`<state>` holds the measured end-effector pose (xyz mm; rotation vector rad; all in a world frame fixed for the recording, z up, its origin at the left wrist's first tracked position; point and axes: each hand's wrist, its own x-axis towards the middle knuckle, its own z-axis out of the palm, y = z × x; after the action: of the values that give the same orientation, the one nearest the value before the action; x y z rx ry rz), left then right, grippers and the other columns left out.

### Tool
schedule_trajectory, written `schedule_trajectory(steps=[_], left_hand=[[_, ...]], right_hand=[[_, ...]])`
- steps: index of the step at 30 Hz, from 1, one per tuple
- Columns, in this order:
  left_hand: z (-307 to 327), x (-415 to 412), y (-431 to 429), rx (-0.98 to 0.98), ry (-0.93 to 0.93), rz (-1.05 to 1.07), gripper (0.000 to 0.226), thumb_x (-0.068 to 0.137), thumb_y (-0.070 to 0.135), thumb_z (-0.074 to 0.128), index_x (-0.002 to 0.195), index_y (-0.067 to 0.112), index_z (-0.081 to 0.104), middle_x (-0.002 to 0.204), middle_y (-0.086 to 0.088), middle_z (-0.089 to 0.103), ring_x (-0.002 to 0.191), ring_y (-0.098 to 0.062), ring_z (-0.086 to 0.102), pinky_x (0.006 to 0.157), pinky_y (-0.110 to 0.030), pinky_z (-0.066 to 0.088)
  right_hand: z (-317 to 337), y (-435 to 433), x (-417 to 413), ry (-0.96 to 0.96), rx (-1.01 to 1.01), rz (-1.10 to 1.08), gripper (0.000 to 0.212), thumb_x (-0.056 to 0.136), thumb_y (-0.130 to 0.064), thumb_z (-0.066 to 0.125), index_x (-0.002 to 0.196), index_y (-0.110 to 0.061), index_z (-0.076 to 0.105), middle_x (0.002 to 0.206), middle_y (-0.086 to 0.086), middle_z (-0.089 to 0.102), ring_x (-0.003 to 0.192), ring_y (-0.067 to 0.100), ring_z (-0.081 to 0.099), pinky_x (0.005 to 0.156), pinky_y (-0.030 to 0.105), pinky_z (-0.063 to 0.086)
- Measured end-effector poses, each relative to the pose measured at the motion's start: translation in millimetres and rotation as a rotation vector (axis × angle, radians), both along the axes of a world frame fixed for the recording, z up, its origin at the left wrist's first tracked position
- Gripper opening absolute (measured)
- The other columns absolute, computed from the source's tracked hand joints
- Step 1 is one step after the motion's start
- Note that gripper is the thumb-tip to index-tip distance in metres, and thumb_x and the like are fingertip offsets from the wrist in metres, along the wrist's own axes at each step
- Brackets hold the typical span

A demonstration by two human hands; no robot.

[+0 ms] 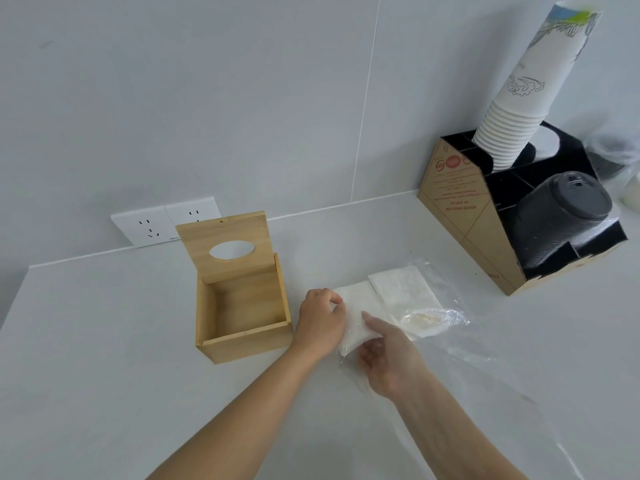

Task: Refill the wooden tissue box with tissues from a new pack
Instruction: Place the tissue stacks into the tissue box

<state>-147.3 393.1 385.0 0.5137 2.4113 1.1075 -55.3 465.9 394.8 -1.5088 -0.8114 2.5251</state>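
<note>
Right hand (388, 358) holds the near edge of the tissue stack (356, 303), thumb on top. Left hand (322, 320) grips its left end, fingers curled. The stack lies on the counter (104, 341), partly out of the clear plastic wrap (450, 313). The wooden box (242, 344) is just left of it, empty, lid (225, 244) tilted up. Further back: cup organizer (485, 220), paper cups (519, 98), wall sockets (166, 223).

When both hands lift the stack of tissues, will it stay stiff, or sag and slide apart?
Probably floppy: the stack of tissues is soft loose sheets, bending where the left hand and right hand hold it. Likely light. The clear plastic wrap touching it looks slick, so it may slip.
</note>
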Motion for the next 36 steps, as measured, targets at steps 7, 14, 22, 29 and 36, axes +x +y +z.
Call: schedule_trajectory(steps=[7, 14, 22, 29, 36], left_hand=[[-3.8, 8.4, -2.0, -0.176, 0.248, -0.138, 0.037, 0.097, 0.032, 0.032, 0.128, 0.018, 0.043, 0.125, -0.006, 0.055, 0.12, -0.027, 0.046, 0.103, -0.044, 0.03], [-18.9, 15.9, -2.9, -0.495, 0.419, -0.282, 0.044, 0.096, 0.045, 0.025, 0.129, 0.019, 0.039, 0.138, -0.004, 0.043, 0.133, -0.02, 0.033, 0.111, -0.051, 0.006], [4.1, 44.0, 21.9, 0.183, 0.108, -0.772, 0.038, 0.095, 0.043, 0.04, 0.132, 0.04, 0.046, 0.145, 0.021, 0.034, 0.137, 0.007, 0.017, 0.111, -0.021, 0.016], [-11.1, 40.6, 40.4, -0.166, 0.314, -0.837, 0.042, 0.097, 0.047, 0.029, 0.13, 0.031, 0.049, 0.151, 0.01, 0.032, 0.144, -0.007, 0.008, 0.116, -0.037, 0.001], [-13.9, 25.7, 40.3, -0.266, 0.443, -0.74, 0.043, 0.096, 0.048, 0.029, 0.133, 0.03, 0.044, 0.153, 0.009, 0.028, 0.145, -0.014, 0.007, 0.114, -0.04, -0.001]], right_hand=[[-5.5, -5.9, 12.9, -0.007, 0.215, 0.022, 0.018, 0.075, -0.007, 0.07, 0.09, 0.001, 0.07, 0.082, 0.017, 0.071, 0.079, 0.035, 0.068, 0.077, 0.053, 0.056], [-7.6, -14.5, 50.6, 0.099, 0.267, -0.115, 0.019, 0.083, -0.001, 0.054, 0.099, -0.001, 0.064, 0.084, 0.014, 0.071, 0.074, 0.025, 0.067, 0.063, 0.033, 0.052], [-9.1, -22.6, 84.3, 0.029, 0.294, -0.139, 0.021, 0.088, -0.004, 0.047, 0.099, -0.003, 0.065, 0.09, 0.016, 0.066, 0.084, 0.03, 0.062, 0.079, 0.041, 0.048], [-12.3, -24.2, 106.4, 0.024, 0.277, -0.135, 0.026, 0.088, -0.003, 0.047, 0.111, -0.006, 0.06, 0.1, 0.016, 0.067, 0.083, 0.025, 0.064, 0.063, 0.03, 0.053], [-14.5, -19.6, 126.1, -0.029, 0.299, -0.205, 0.021, 0.084, -0.006, 0.053, 0.103, -0.011, 0.06, 0.094, 0.012, 0.068, 0.081, 0.027, 0.064, 0.066, 0.038, 0.056]])
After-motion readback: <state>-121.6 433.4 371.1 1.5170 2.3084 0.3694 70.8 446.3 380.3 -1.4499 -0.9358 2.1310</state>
